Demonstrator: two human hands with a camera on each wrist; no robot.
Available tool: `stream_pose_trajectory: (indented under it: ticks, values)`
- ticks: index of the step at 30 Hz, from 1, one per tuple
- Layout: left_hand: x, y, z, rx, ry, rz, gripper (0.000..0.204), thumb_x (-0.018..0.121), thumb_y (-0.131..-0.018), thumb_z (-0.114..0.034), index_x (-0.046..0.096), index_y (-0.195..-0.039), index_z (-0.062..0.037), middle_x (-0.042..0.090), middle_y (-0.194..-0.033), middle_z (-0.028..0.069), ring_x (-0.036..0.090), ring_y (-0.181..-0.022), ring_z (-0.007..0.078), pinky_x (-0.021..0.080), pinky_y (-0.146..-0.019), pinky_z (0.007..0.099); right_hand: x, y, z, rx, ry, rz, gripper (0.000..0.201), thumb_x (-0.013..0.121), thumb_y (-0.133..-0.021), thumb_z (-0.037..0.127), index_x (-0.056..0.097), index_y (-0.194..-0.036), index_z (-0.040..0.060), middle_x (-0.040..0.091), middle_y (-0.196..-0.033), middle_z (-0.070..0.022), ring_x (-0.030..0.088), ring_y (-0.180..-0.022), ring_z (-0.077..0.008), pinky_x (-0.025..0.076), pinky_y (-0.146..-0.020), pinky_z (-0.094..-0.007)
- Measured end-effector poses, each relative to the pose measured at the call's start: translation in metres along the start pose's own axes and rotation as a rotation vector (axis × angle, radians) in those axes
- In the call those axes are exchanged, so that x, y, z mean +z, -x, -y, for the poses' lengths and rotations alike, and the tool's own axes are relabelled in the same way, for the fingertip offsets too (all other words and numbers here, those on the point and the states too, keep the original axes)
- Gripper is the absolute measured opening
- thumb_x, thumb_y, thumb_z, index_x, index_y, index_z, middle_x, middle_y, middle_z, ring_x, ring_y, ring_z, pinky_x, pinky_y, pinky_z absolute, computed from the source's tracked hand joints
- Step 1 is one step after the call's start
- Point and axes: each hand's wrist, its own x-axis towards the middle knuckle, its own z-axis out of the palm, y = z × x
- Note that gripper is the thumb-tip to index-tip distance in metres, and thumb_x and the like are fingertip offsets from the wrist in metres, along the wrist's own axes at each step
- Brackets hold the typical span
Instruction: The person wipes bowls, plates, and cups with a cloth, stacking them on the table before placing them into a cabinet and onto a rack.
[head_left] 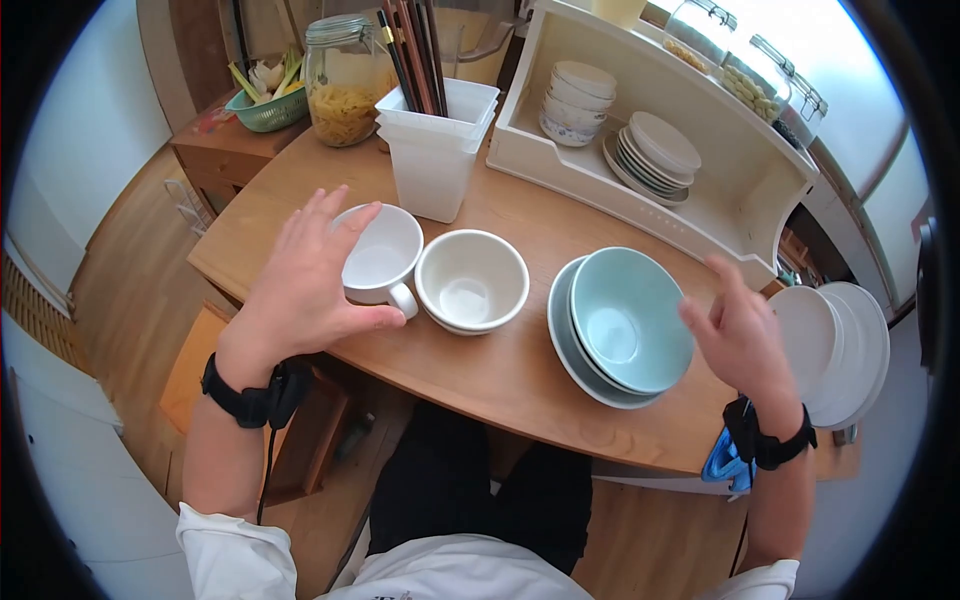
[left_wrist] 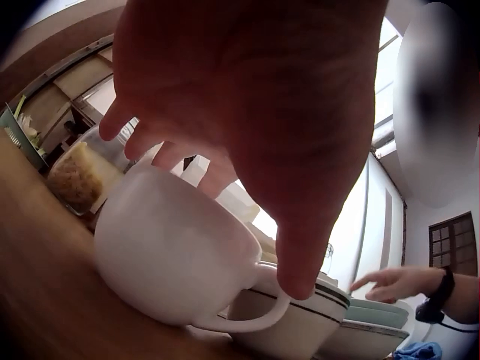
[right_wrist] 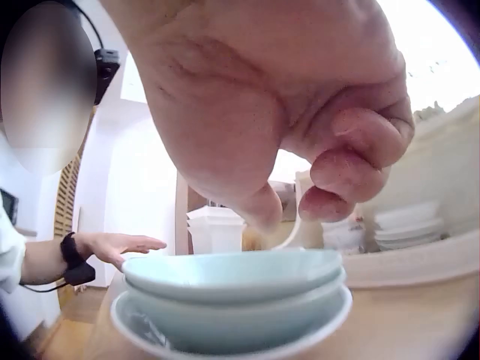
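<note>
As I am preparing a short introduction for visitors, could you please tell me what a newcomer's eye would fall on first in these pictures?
Probably the stack of pale turquoise bowls, right of centre in the head view, which stands out against the wooden table. Next comes the left grip, spread out over the white mug at the left, and then the dark chopsticks standing in a tall white container beyond the mug.

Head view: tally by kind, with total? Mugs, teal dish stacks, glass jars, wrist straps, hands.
Mugs: 1
Teal dish stacks: 1
Glass jars: 4 (table jar; rack-top jars: 3)
Wrist straps: 2
Hands: 2 (left hand, right hand)
Total: 10
</note>
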Motion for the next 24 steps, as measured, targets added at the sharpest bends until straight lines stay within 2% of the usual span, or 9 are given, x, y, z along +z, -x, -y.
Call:
stream_pose_trajectory:
  ticks: [2,5,7,8,10,14,16,20,24]
  values:
    - [0.003,-0.004,0.004,-0.016,-0.017,0.025,0.096,0.084,-0.059,-0.045,0.045,-0.136,-0.0041,0.037,-0.142,0.0282,0.033,-0.134,0.0405,0.028,-0.11,0.046,-0.02,-0.005,0.034,-0.117,-0.054,-0.148,0.052,0.069,-0.083,0.025,0.05,-0.123,-0.0012,0.06,-0.068,-0.0111,0.06,-0.064,-0.0262,0.048,-0.061,-0.0351]
    - [0.008,-0.008,0.01,-0.036,0.168,0.07,0.095,0.084,-0.059,-0.045,0.046,-0.135,-0.0016,0.039,-0.14,0.0284,0.035,-0.132,0.0412,0.03,-0.109,0.0439,-0.008,-0.019,0.076,-0.491,-0.212,-0.147,0.053,0.072,-0.081,0.028,0.053,-0.122,0.0006,0.063,-0.088,-0.0156,0.062,-0.083,-0.0286,0.05,-0.076,-0.0387]
    - [0.009,-0.008,0.012,0.001,0.204,0.071,0.092,0.083,-0.061,-0.044,0.045,-0.134,-0.0029,0.042,-0.135,0.0278,0.041,-0.125,0.0443,0.036,-0.105,0.0454,0.012,-0.032,0.102,-0.684,-0.031,-0.036,0.066,0.073,-0.079,0.034,0.047,-0.126,-0.0031,0.06,-0.108,-0.0201,0.056,-0.105,-0.0333,0.047,-0.09,-0.041]
    - [0.011,-0.006,0.013,0.006,0.2,0.068,0.092,0.083,-0.061,-0.044,0.045,-0.134,-0.0029,0.042,-0.135,0.0278,0.041,-0.125,0.0443,0.036,-0.105,0.0454,0.019,-0.036,0.117,-0.697,0.01,0.083,0.073,0.073,-0.077,0.038,0.044,-0.13,-0.0032,0.058,-0.111,-0.0214,0.055,-0.107,-0.0362,0.046,-0.092,-0.0407]
    - [0.013,-0.004,0.015,-0.004,0.331,0.008,0.09,0.085,-0.061,-0.035,0.044,-0.135,-0.0034,0.043,-0.134,0.0262,0.042,-0.124,0.0424,0.036,-0.104,0.0447,0.047,-0.047,0.133,-0.764,0.047,0.067,0.08,0.076,-0.073,0.042,0.043,-0.129,-0.0041,0.057,-0.111,-0.0237,0.055,-0.108,-0.038,0.047,-0.091,-0.042]
    - [0.017,0.008,0.026,0.025,0.326,-0.062,0.087,0.085,-0.061,-0.024,0.043,-0.134,-0.0008,0.043,-0.132,0.0237,0.041,-0.125,0.0401,0.035,-0.105,0.0433,0.054,-0.06,0.16,-0.659,0.104,0.216,0.09,0.074,-0.073,0.045,0.036,-0.135,-0.0086,0.051,-0.123,-0.0288,0.049,-0.118,-0.0396,0.043,-0.098,-0.0418]
    - [0.016,0.017,0.029,0.0,0.344,-0.074,0.088,0.084,-0.061,-0.024,0.042,-0.134,0.0003,0.043,-0.132,0.0233,0.041,-0.125,0.0395,0.034,-0.105,0.0431,0.054,-0.069,0.164,-0.621,0.037,0.441,0.092,0.074,-0.071,0.045,0.035,-0.135,-0.0087,0.052,-0.121,-0.0288,0.051,-0.116,-0.0398,0.044,-0.097,-0.041]
    - [0.006,0.035,0.034,-0.044,0.365,-0.122,0.091,0.085,-0.059,-0.022,0.04,-0.134,0.0012,0.044,-0.132,0.0198,0.043,-0.124,0.036,0.035,-0.105,0.0409,0.039,-0.068,0.163,-0.608,0.016,0.449,0.089,0.071,-0.072,0.043,0.035,-0.135,-0.0079,0.052,-0.121,-0.0283,0.053,-0.113,-0.0398,0.045,-0.096,-0.0396]
    - [-0.011,0.05,0.033,-0.094,0.379,-0.187,0.096,0.087,-0.056,-0.022,0.038,-0.136,-0.002,0.042,-0.134,0.0172,0.045,-0.124,0.0329,0.037,-0.104,0.0403,-0.003,-0.053,0.147,-0.585,-0.06,0.304,0.087,0.069,-0.072,0.042,0.036,-0.135,-0.0071,0.053,-0.122,-0.0278,0.053,-0.114,-0.0383,0.045,-0.096,-0.0396]
